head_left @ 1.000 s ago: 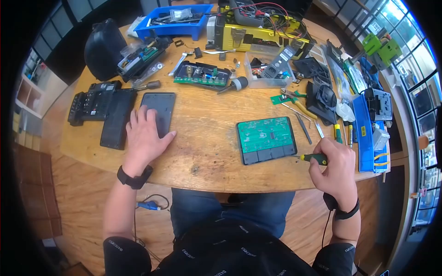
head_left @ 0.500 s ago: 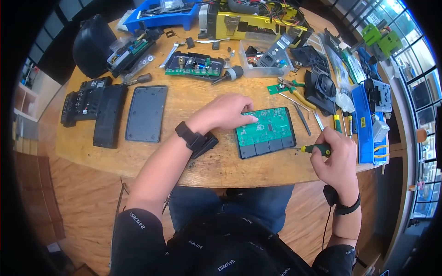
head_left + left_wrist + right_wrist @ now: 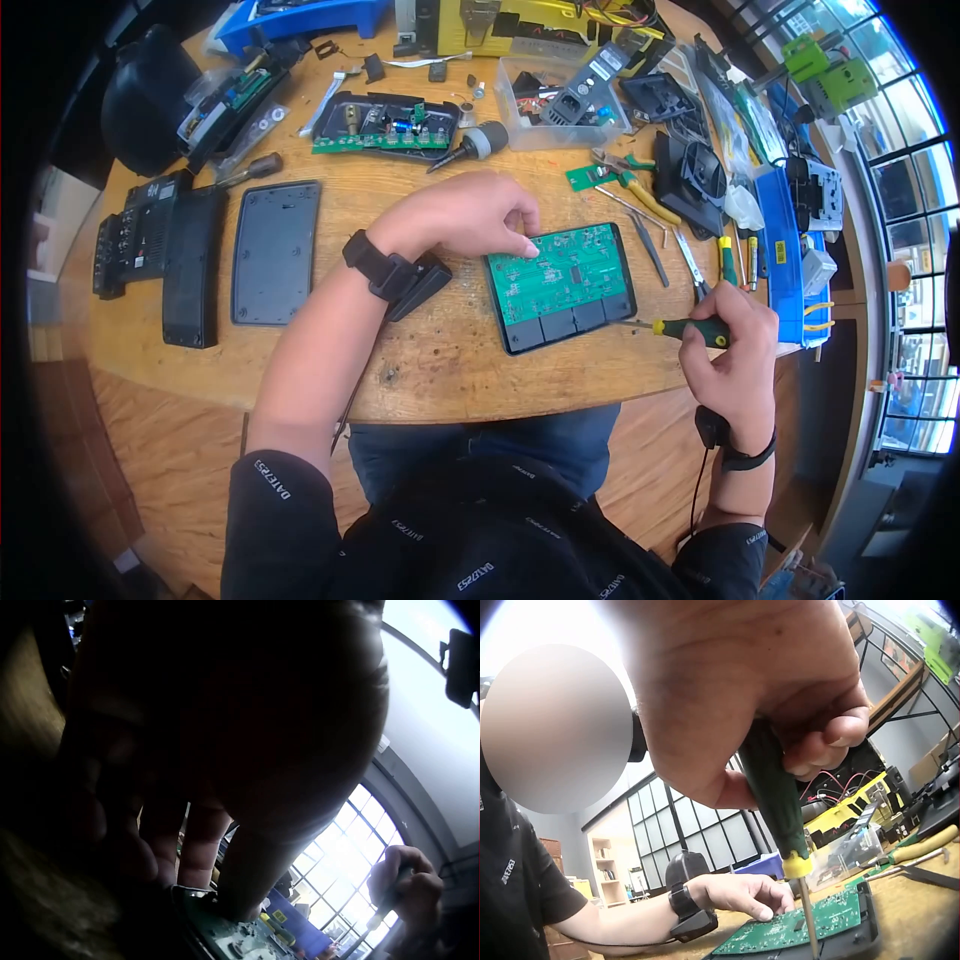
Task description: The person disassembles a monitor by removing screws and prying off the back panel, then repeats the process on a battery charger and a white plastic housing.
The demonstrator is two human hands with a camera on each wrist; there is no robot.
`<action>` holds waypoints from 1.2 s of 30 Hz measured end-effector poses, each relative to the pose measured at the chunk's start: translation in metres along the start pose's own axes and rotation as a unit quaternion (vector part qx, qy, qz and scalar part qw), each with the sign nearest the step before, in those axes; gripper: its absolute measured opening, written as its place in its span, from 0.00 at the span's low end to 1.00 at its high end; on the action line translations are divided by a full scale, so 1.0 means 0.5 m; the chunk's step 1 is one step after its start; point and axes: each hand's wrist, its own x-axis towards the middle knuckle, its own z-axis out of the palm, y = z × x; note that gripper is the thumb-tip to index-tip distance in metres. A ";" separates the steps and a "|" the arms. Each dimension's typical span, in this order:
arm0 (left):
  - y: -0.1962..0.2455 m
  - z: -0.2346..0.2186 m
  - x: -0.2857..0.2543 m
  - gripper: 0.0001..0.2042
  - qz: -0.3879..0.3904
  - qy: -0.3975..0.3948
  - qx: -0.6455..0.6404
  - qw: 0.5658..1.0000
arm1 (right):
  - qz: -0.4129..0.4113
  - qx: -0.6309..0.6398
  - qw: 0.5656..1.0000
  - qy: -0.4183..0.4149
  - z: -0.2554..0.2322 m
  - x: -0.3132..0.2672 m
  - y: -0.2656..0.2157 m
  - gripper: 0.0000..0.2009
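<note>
A green circuit board (image 3: 560, 275) lies in a shallow black case (image 3: 575, 322) on the wooden table. My left hand (image 3: 480, 215) grips the case's upper left corner, the thumb resting on the board and the fingers past its edge, as the left wrist view also shows. In my right hand (image 3: 740, 345) is a screwdriver (image 3: 776, 799) with a dark green handle and yellow collar, its handle held between thumb and curled fingers. The shaft slants down to the case's lower right corner. A flat black cover (image 3: 275, 255) lies to the left.
Black equipment (image 3: 150, 260) stands at the far left. Behind are an open board assembly (image 3: 385, 130), a clear parts box (image 3: 540, 130) and a soldering-iron-like tool (image 3: 475, 145). Pliers (image 3: 640, 195), tweezers (image 3: 650, 250) and a blue bin (image 3: 780, 240) line the right.
My left hand has left the black cover and moved right to the upper left corner of the case. The right hand stays with the screwdriver at the lower right corner; the head view has shifted.
</note>
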 end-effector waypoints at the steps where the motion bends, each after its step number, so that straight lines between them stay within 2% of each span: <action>1: -0.002 0.000 0.002 0.18 0.001 -0.001 -0.004 1.000 | 0.002 -0.002 1.000 -0.003 -0.001 0.001 -0.002 0.08; 7: 0.003 -0.008 0.000 0.17 -0.003 -0.004 -0.004 1.000 | 0.000 -0.027 1.000 -0.008 -0.012 -0.004 -0.010 0.09; 10: -0.001 -0.009 0.002 0.16 -0.013 -0.005 -0.008 1.000 | 0.018 0.002 1.000 0.005 -0.013 -0.005 -0.014 0.10; 13: -0.006 -0.009 0.003 0.16 -0.006 -0.010 -0.012 1.000 | -0.008 0.013 1.000 0.013 -0.011 -0.003 -0.017 0.11; 15: -0.004 -0.010 0.003 0.16 -0.013 -0.009 -0.021 1.000 | -0.059 0.027 0.997 0.035 -0.003 0.002 -0.020 0.10; 16: -0.003 -0.009 0.004 0.16 -0.009 -0.011 -0.022 1.000 | -0.056 0.023 0.998 0.035 -0.003 0.001 -0.019 0.10; 19: -0.004 -0.010 0.004 0.16 -0.010 -0.011 -0.022 1.000 | -0.015 0.046 0.991 0.122 -0.001 -0.004 -0.011 0.08; 22: -0.004 -0.011 0.004 0.16 -0.010 -0.014 -0.026 1.000 | -0.002 0.045 0.993 0.109 0.003 -0.001 -0.016 0.08; 24: -0.004 -0.010 0.004 0.16 -0.017 -0.011 -0.024 1.000 | -0.026 0.030 0.993 0.107 0.011 0.000 -0.008 0.07; 31: -0.002 -0.010 0.003 0.16 -0.012 -0.005 -0.025 1.000 | 0.007 0.052 0.994 0.098 0.028 -0.004 0.004 0.07; 34: 0.008 -0.016 0.002 0.17 -0.046 -0.028 -0.021 0.998 | 0.010 0.056 0.994 0.098 0.030 -0.004 0.004 0.07; 36: -0.004 -0.010 0.003 0.16 -0.010 -0.008 -0.021 1.000 | 0.005 0.054 0.994 0.099 0.030 -0.003 0.004 0.07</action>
